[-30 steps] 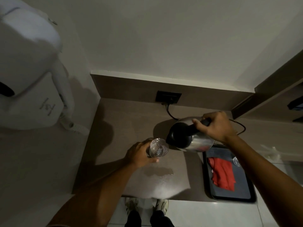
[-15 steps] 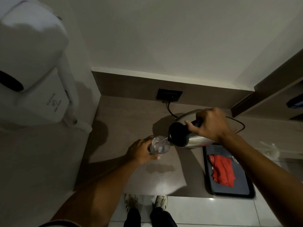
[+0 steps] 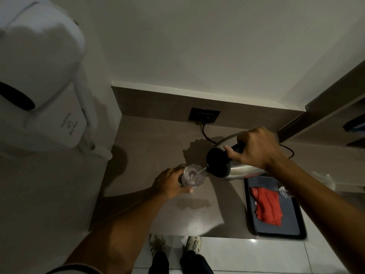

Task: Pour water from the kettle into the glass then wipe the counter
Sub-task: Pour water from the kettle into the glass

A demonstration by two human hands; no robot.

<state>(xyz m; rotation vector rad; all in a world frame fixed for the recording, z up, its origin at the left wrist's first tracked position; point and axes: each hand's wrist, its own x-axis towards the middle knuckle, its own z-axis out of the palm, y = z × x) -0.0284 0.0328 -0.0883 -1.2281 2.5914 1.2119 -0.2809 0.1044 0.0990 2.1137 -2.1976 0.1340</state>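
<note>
- Dim indoor light overall, with muted, greyish colours.
- Hard shadows of both arms fall across the desk, which points to light from above and behind.
- A pale sheen glares near the desk's front edge.
- Wide-angle lens bends the edges; the white wall unit looms soft and bulged.

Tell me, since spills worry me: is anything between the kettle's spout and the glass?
Nothing visible. The kettle, tilted in the right hand, has its spout at the rim of the glass, which the left hand holds, and a thin stream crosses the gap.
</note>
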